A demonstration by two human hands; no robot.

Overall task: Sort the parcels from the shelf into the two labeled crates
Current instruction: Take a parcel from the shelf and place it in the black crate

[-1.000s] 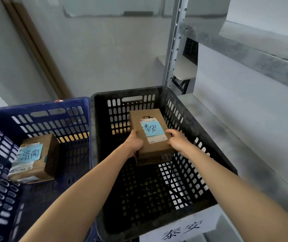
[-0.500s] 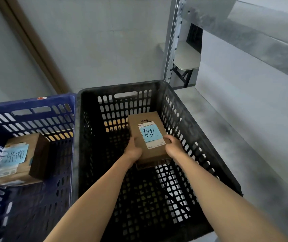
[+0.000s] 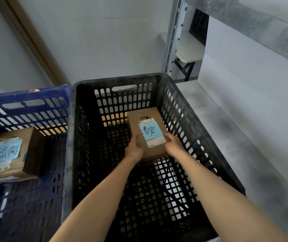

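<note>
While both forearms reach in over the near rim of the black crate [image 3: 159, 77], the left hand [image 3: 134, 151] and right hand [image 3: 173, 147] clamp a brown parcel [image 3: 147, 135] between them, one on each long side near its closer end. Fingers are curled under and round the edges, thumbs on top. The parcel sits inside the black crate, toward its far right part, low down; whether it touches the floor grid can't be told. On its top face is a white shipping label with a blue note [image 3: 149, 131] stuck over it (handwritten characters, black ink). Left of this, just beside and touching along the wall, stands the blue crate [image 3: 26, 95]. A second parcel [image 3: 20, 152] lies in it, also with a blue handwritten note, tilted a bit. To the right runs a grey shelf board [image 3: 244, 137], bare here. Farther back, a metal upright [image 3: 174, 35] with holes, then the pale wall [image 3: 96, 32].
</note>
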